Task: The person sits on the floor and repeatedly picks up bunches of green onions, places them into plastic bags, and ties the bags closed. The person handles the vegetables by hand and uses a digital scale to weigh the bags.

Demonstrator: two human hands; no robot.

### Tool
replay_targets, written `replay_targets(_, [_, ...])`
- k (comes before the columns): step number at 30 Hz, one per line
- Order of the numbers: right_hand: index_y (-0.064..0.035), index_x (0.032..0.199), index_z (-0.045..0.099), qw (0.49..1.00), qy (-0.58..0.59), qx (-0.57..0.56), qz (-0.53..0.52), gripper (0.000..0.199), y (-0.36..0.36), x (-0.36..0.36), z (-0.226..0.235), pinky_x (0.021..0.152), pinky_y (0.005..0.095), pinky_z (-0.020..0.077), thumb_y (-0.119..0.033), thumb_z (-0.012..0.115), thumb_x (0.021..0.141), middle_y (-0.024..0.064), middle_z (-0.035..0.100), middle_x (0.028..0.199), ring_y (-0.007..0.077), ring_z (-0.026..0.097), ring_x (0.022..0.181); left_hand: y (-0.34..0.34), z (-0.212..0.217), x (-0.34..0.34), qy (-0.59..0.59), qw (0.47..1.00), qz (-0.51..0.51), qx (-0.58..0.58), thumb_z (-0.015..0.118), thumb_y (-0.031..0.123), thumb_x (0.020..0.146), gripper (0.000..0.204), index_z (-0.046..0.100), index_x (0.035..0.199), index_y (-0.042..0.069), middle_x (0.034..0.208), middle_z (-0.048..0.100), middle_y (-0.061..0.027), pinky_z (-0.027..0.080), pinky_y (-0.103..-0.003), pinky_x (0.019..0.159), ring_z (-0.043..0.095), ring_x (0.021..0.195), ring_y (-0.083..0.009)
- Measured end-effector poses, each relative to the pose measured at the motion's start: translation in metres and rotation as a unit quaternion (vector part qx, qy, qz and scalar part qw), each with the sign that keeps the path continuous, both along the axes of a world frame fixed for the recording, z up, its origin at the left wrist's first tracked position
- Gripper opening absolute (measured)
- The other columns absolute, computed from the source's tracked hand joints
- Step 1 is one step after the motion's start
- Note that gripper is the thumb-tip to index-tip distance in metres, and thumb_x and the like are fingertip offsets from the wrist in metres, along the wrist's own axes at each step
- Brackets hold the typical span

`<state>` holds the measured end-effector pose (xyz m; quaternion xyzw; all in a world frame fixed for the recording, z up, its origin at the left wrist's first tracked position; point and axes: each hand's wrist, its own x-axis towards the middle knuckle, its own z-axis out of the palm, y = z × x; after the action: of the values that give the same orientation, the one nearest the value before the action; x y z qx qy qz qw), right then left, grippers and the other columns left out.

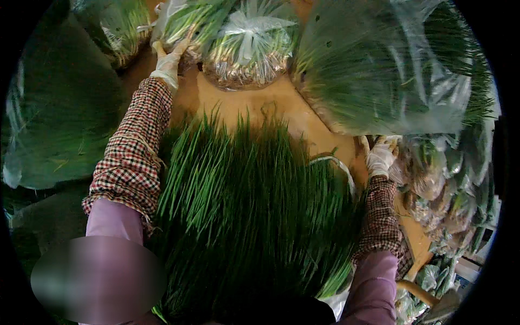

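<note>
My left hand (168,63), in a thin whitish glove, reaches to the far side. Its thumb and fingers close about the root end of a bundle of green onions (197,20) in clear plastic. My right hand (381,156), gloved alike, is at the right, its bent fingers at the lower edge of a large clear plastic bag of green onions (374,81); the fingertips are partly hidden there. Between my forearms, which wear checked sleeve covers, spreads a thick mass of long green onion leaves (244,206). Its root ends are out of sight.
Another bagged bundle (250,51) stands at the far middle, roots toward me. A big bag of greens (59,108) fills the left side. Several bagged bundles (433,184) crowd the right. A white strip (342,167) loops beside the leaves on the tan surface (276,100).
</note>
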<state>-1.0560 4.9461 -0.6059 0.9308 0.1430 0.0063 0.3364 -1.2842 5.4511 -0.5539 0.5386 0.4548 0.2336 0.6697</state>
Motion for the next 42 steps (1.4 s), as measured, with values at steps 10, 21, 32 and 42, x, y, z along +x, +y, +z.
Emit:
replay_targets(10, [-0.0105, 0.131, 0.032, 1.0, 0.0, 0.001, -0.019, 0.068, 0.046, -0.013, -0.009, 0.101, 0.0495, 0.0172, -0.058, 0.026, 0.082, 0.0163, 0.032, 0.133, 0.0347, 0.029, 0.123, 0.085, -0.054, 0.039, 0.054, 0.977, -0.055, 0.197, 0.065, 0.029, 0.074, 0.076, 0.021, 0.134, 0.013, 0.131, 0.034, -0.0146, 0.038, -0.042, 0.089, 0.04, 0.113, -0.0263])
replay_targets(21, [-0.0147, 0.132, 0.031, 0.999, 0.008, 0.042, -0.031, 0.065, 0.04, -0.009, -0.017, 0.102, 0.0504, 0.0123, -0.057, 0.026, 0.082, 0.0142, 0.027, 0.136, 0.0377, 0.023, 0.124, -0.057, -0.048, 0.048, 0.012, 0.988, -0.076, -0.131, 0.053, 0.023, 0.082, 0.034, 0.051, 0.11, 0.005, 0.085, 0.059, -0.0065, 0.047, -0.031, 0.054, 0.057, 0.067, -0.0172])
replay_targets(32, [-0.0133, 0.133, 0.028, 0.996, 0.052, 0.03, -0.065, 0.066, 0.041, -0.01, -0.005, 0.103, 0.0489, 0.0085, -0.056, 0.023, 0.084, 0.0173, 0.023, 0.138, 0.037, 0.018, 0.127, 0.034, -0.019, 0.094, 0.385, 0.565, -0.128, 0.719, 0.059, 0.017, 0.073, 0.063, 0.03, 0.127, 0.026, 0.126, 0.037, -0.0097, 0.035, -0.052, 0.089, 0.037, 0.114, -0.0343])
replay_targets(42, [-0.0135, 0.129, 0.036, 0.997, 0.037, 0.053, -0.042, 0.061, 0.054, -0.016, -0.004, 0.103, 0.0482, 0.0121, -0.052, 0.033, 0.083, 0.0152, 0.028, 0.136, 0.0371, 0.023, 0.125, 0.02, -0.005, 0.021, 0.68, 0.502, -0.348, 0.404, 0.062, 0.025, 0.07, 0.085, 0.01, 0.137, 0.021, 0.138, 0.023, -0.0101, 0.031, -0.05, 0.095, 0.018, 0.129, -0.0309])
